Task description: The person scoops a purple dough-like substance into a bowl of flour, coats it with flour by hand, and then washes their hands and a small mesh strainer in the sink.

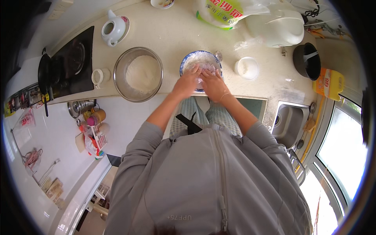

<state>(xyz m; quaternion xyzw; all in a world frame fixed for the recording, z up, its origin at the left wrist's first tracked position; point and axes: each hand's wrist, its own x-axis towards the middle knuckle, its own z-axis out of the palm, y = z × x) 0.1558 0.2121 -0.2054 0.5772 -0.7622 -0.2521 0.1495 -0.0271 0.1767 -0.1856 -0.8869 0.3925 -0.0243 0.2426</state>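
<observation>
My left hand and my right hand are side by side, palms down, over a blue-and-white patterned bowl. White flour coats the bowl's far side. The fingers of both hands rest on a pale, translucent-looking lump in the bowl; thumbs and palms hide part of it, so its exact nature is unclear. To the left stands a wide steel bowl holding a smooth off-white mass, dough or flour. A white tub with white powder inside sits to the right.
A flour bag and a large translucent jug stand at the back. Leftward are a white teapot, a mug and a black cooktop. A black pot, yellow bottle and steel sink are rightward.
</observation>
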